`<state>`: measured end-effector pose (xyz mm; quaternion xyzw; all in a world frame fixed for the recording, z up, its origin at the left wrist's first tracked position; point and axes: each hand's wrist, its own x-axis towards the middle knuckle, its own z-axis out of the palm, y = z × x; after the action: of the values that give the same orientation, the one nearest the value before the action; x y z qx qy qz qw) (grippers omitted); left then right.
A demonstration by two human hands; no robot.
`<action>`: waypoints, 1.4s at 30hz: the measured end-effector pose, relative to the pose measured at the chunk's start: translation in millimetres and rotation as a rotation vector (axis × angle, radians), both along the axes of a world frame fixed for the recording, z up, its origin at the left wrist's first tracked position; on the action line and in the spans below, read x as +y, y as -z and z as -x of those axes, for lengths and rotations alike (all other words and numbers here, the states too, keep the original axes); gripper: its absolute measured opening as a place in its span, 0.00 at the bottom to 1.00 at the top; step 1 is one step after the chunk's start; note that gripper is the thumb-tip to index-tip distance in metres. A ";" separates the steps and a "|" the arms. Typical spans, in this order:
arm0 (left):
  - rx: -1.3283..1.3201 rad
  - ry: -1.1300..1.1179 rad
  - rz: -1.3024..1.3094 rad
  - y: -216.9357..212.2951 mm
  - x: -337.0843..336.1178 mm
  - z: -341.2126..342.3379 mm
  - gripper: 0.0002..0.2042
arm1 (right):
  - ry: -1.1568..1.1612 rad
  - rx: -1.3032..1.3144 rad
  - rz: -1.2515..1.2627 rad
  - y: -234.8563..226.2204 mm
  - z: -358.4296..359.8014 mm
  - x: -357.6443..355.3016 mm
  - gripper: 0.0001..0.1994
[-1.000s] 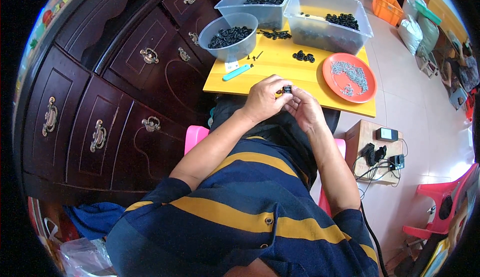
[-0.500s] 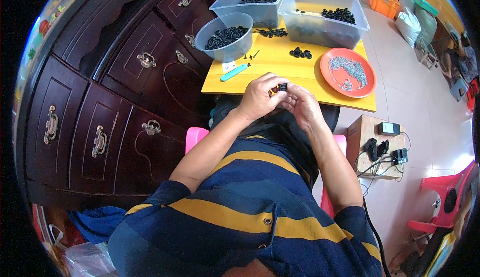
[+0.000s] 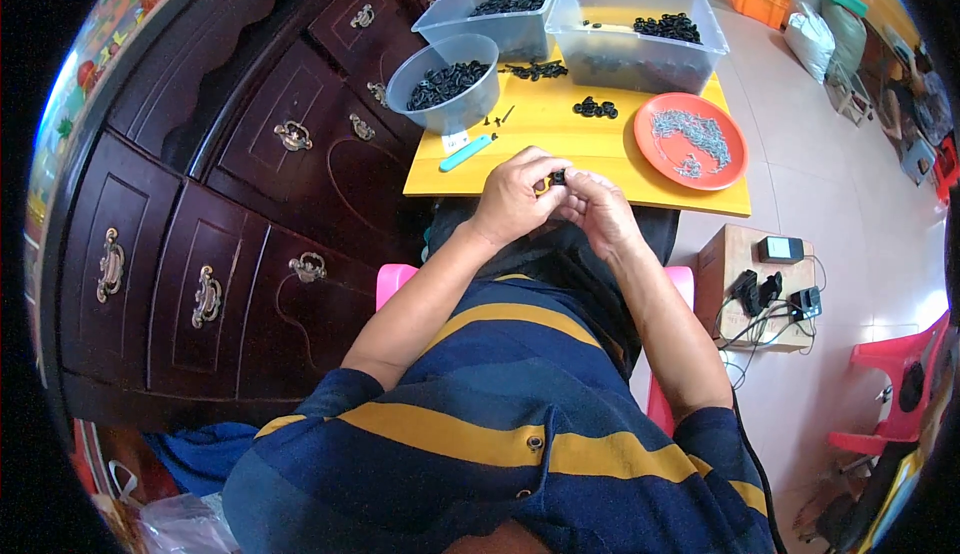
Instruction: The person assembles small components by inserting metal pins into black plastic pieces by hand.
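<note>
My left hand [image 3: 513,197] and my right hand [image 3: 600,214] meet just off the near edge of the yellow table [image 3: 440,176]. Pinched between their fingers is a small black plastic part [image 3: 558,179]; its exact shape is partly hidden by the fingertips. A bit of yellow shows under it beside my left fingers. A turquoise-handled tool [image 3: 466,153] lies on the table beyond my left hand, with a few small black pieces [image 3: 497,122] near it. Beyond my right hand sits a small pile of black rings [image 3: 596,108].
A red plate [image 3: 728,172] of small silvery pins stands at the table's right. Farther back are a round clear tub [image 3: 405,104] and two clear bins [image 3: 425,29] [image 3: 640,64] holding black parts. A cardboard box [image 3: 735,299] with chargers and cables is at right; dark drawers [image 3: 170,274] line the left.
Both hands stay together around the black part, with the fingers shifted slightly and the part tilted a little differently. The whole view has moved slightly.
</note>
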<state>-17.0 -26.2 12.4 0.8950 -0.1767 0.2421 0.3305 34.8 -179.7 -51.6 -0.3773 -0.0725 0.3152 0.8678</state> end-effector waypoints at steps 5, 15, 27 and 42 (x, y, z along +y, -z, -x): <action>0.063 -0.027 0.006 -0.8 -3.3 1.9 0.16 | -0.015 -0.008 0.009 -3.9 1.8 0.5 0.05; 0.249 0.048 0.500 19.0 -4.6 -4.4 0.18 | 0.080 0.004 0.056 -3.9 4.7 3.6 0.08; 0.341 0.025 0.759 23.8 -15.6 -3.4 0.17 | 0.231 0.021 0.061 0.4 10.0 12.6 0.06; 0.280 0.058 0.592 26.6 -4.9 -4.9 0.19 | 0.228 -0.042 0.105 -0.4 7.5 11.6 0.07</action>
<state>-12.2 -31.1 -14.2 0.7793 -0.0771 0.1478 0.6041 27.4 -168.1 -51.2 -0.4347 -0.0306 0.2098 0.8753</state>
